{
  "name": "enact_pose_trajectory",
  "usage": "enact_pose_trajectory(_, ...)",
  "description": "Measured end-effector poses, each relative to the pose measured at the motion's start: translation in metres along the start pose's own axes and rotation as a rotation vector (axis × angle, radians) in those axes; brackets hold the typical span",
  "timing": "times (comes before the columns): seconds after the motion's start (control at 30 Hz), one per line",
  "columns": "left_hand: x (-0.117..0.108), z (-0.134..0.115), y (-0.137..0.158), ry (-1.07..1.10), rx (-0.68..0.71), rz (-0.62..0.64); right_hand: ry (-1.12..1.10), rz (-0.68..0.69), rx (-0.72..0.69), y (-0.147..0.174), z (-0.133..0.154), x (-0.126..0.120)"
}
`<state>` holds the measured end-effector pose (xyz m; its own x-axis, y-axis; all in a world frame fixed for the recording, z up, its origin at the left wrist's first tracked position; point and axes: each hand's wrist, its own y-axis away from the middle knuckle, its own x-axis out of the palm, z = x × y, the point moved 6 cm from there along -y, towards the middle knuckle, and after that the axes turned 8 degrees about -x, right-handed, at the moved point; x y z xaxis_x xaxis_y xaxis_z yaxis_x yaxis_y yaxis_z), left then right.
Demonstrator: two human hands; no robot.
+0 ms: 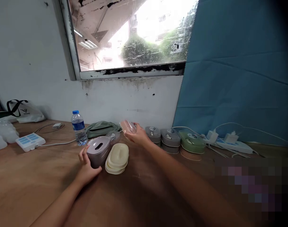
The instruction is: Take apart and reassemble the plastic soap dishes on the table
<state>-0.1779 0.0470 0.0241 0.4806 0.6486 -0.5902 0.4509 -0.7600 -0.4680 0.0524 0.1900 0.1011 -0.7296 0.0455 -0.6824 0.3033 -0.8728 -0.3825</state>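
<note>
My left hand (pixel 87 167) rests round the lower left of a mauve-grey plastic box (pixel 93 152), thumb at its front and fingers along its side. An oval slot shows in the top of this box. Raised off the table, a pinkish clear-plastic item (pixel 128 126) is held in my right hand (pixel 139 135); its exact kind is unclear. Beside the mauve box lies a small stack of cream oval lids (pixel 119 155). Behind them stands a partly hidden translucent container (pixel 113 137).
Grey lidded containers (pixel 170 138) and a green lidded container (pixel 192 142) line the wall. A water bottle (pixel 78 127) and green pouch (pixel 102 127) stand at the back. Power strips (pixel 30 141) with cables lie left and right, near a white bag (pixel 30 113).
</note>
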Motion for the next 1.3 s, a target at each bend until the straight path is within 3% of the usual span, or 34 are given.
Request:
enact_pose_trajectory(0.13, 0.007, 0.009, 0.001, -0.006, 0.015, 0.018, -0.075, -0.009, -0.134, 0.037, 0.009, -0.030)
enact_pose_trajectory(0.27, 0.009, 0.013, -0.002, -0.025, -0.008, 0.025, -0.066, 0.049, -0.175, 0.078, -0.001, -0.048)
enact_pose_trajectory(0.43, 0.007, 0.016, -0.002, -0.058, -0.107, 0.083, 0.026, 0.162, -0.193, 0.130, -0.024, -0.052)
enact_pose_trajectory(0.6, -0.004, 0.022, -0.002, -0.108, -0.130, 0.059, 0.147, 0.314, -0.136, 0.172, -0.051, -0.049)
enact_pose_trajectory(0.83, -0.020, 0.036, -0.006, -0.158, -0.189, 0.035, 0.249, 0.285, -0.075, 0.193, -0.073, -0.063)
enact_pose_trajectory(1.3, -0.018, 0.030, -0.006, -0.149, -0.128, 0.023, 0.284, 0.225, -0.031, 0.217, -0.089, -0.086)
